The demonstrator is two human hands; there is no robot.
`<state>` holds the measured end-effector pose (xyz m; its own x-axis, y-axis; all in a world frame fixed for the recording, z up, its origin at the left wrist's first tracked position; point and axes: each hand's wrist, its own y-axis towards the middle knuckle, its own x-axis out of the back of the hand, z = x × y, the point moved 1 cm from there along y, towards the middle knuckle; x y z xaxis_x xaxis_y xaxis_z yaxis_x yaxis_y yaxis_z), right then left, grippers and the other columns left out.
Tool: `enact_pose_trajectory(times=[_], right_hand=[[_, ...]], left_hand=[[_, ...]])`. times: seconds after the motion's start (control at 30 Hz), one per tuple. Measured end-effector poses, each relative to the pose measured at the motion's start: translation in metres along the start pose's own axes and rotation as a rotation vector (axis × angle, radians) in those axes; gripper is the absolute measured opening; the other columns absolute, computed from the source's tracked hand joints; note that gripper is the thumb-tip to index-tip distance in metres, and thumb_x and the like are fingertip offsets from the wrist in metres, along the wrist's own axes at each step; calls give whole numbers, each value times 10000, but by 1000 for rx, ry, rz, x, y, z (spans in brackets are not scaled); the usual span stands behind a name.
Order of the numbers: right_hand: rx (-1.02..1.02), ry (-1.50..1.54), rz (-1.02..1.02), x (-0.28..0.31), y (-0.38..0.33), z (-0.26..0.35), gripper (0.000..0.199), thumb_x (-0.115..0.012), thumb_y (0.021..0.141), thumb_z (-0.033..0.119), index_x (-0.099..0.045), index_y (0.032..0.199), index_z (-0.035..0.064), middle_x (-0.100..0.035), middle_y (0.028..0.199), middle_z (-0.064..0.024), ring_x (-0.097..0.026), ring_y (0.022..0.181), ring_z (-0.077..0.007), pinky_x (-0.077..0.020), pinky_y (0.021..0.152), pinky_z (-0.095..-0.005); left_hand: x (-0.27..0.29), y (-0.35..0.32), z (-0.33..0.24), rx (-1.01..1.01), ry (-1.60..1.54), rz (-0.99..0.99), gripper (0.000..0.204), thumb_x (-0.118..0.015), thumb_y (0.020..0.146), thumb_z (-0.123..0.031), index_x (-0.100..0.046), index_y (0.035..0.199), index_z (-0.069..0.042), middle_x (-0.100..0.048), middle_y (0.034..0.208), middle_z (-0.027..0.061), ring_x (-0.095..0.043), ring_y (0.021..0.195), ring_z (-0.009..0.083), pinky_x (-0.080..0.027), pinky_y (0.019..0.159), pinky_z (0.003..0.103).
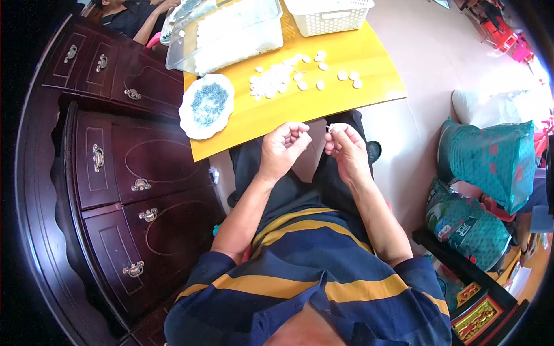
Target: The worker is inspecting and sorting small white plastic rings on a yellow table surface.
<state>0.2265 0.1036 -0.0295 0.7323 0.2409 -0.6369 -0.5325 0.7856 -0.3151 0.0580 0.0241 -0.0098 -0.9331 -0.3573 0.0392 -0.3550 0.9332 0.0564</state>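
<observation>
My left hand (283, 149) hovers just off the near edge of the yellow table (277, 118), its thumb and fingers pinched together. Something pale may sit at those fingertips, too small to name. Level with it, a short gap to the right, my right hand (348, 151) pinches a small whitish piece (329, 128) between thumb and forefinger. Ahead of both hands, several small round white pieces (271, 81) lie heaped and scattered over the tabletop. A white scalloped dish (187, 109) at the table's left end holds a pile of thin, blue-grey, pin-like bits (209, 104).
A clear plastic bin (271, 40) full of white pieces and a white perforated basket (334, 22) stand on the far side. Dark wooden drawers (144, 167) line the left. Green woven sacks (487, 161) sit on the floor at right. Another person (127, 20) is at far left.
</observation>
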Motion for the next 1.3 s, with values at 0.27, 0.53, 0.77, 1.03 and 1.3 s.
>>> enact_pose_trajectory(times=[0.27,0.53,0.77,1.03,1.3], right_hand=[[-2,45,-31,-1,3,1,118,-661,1020,195,-670,1052,82,-700,898,-13,-611,729,-80,-498,698,-219],[-79,75,-99,4,8,-5,113,-620,1027,181,-656,1073,85,-672,927,-12,-641,841,-118,-526,753,-260],[-193,134,-175,14,7,-18,153,-632,1014,236,-643,1075,96,-655,913,-13,-619,793,-128,-536,717,-286],[-201,221,-109,17,9,-19,106,-622,1013,217,-629,1027,112,-671,888,-13,-626,738,-127,-550,660,-282],[-182,225,-103,14,15,-13,113,-632,1010,231,-633,1020,118,-681,874,-6,-637,735,-127,-552,661,-282]], left_hand=[[-7,-1,3,74,-74,75,195,-718,961,-52,-698,1143,15,-692,899,-5,-641,763,58,-530,710,203],[-52,-29,-6,-194,334,175,160,-771,915,-193,-720,942,-44,-685,791,159,-682,691,242,-529,658,369],[-63,-42,-8,-249,267,94,125,-725,938,-137,-688,902,-23,-668,807,188,-684,728,346,-526,652,402],[-65,-50,-10,-287,312,95,128,-686,938,-74,-698,1057,-28,-703,854,190,-709,733,309,-550,664,360],[-58,-49,-18,-293,327,179,194,-717,917,-56,-696,1108,-33,-716,891,171,-717,754,270,-556,678,346]])
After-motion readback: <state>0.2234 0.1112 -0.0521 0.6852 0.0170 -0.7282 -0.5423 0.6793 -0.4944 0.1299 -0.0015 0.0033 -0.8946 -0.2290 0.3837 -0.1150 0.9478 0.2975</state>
